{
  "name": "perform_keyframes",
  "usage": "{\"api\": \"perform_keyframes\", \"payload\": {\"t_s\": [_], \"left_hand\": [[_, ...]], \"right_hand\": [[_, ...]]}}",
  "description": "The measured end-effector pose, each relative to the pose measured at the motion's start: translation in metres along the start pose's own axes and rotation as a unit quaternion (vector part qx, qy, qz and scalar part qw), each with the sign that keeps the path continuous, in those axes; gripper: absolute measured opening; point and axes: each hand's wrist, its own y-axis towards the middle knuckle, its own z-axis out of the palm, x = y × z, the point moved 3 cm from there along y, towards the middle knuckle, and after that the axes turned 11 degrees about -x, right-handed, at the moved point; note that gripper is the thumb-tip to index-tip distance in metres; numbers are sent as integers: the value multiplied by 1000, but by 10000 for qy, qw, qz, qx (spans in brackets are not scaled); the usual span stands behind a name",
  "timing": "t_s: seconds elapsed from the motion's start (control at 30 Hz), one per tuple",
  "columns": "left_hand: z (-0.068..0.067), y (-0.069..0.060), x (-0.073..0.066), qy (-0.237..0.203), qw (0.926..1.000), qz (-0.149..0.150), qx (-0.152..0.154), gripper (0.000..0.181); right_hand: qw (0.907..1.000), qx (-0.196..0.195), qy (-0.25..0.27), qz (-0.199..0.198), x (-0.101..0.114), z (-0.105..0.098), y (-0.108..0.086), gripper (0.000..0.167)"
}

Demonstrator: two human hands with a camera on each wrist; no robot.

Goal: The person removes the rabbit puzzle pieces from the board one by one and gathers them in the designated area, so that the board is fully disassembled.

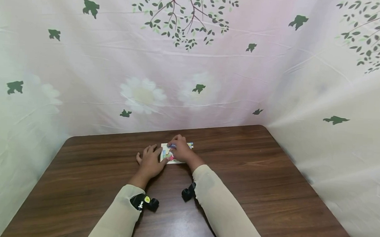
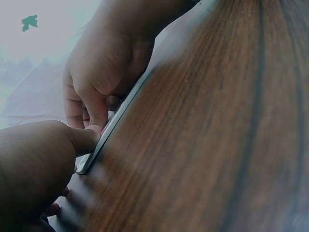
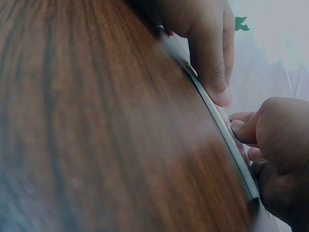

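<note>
A thin, flat board with a coloured picture (image 1: 166, 154) lies on the table, its pale edge showing in the left wrist view (image 2: 116, 120) and the right wrist view (image 3: 227, 135). My left hand (image 1: 150, 162) rests at the board's left side, fingers spread and relaxed, the thumb (image 2: 86, 140) touching its near left corner. Above the board, my right hand (image 1: 183, 151) pinches a small bluish piece (image 1: 173, 146) between thumb and fingertips. The right wrist view shows its bent fingers (image 3: 245, 126) low over the board, the piece mostly hidden.
The brown wooden table (image 1: 254, 178) extends around the board on all sides. Behind it and along the sides hangs a pale cloth (image 1: 227, 74) printed with leaves and flowers. Small black devices (image 1: 153, 204) sit at both wrists.
</note>
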Motion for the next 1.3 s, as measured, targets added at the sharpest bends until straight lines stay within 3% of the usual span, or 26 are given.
{"api": "perform_keyframes", "payload": {"t_s": [0.27,0.67,1.0,1.3], "left_hand": [[0,-1,0,-12,10000,6,-36,66],[-1,0,0,-9,10000,7,5,67],[-2,-1,-1,-34,10000,-37,67,65],[-2,-2,-2,-54,10000,-7,-19,65]], "right_hand": [[10000,37,-64,-1,0,0,-1,22],[9996,-234,171,-34,-2,-1,-2,17],[9995,-282,96,-49,-1,-1,-3,30],[9992,-119,-43,-377,-1,-1,-5,34]]}}
